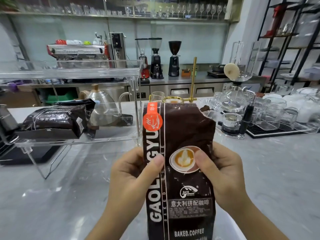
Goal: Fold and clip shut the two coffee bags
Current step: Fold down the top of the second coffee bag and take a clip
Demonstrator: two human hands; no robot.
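Observation:
A tall dark brown coffee bag [187, 129] with a latte picture and an orange tab stands upright in front of me, its top unfolded and torn at the right corner. My left hand [131, 174] grips its left side, thumb on the front. My right hand [223, 174] grips its right side, thumb beside the latte picture. A second dark coffee bag [57, 118] lies on its side on the lower level of a clear acrylic shelf [136, 104] at the left. I see no clip.
A steel gooseneck kettle [103, 108] stands behind the acrylic shelf. A gold pour-over stand [192, 84] rises just behind the held bag. A siphon brewer [233, 108] and several glasses [285, 115] crowd the right. The marble counter [69, 196] lies around my hands.

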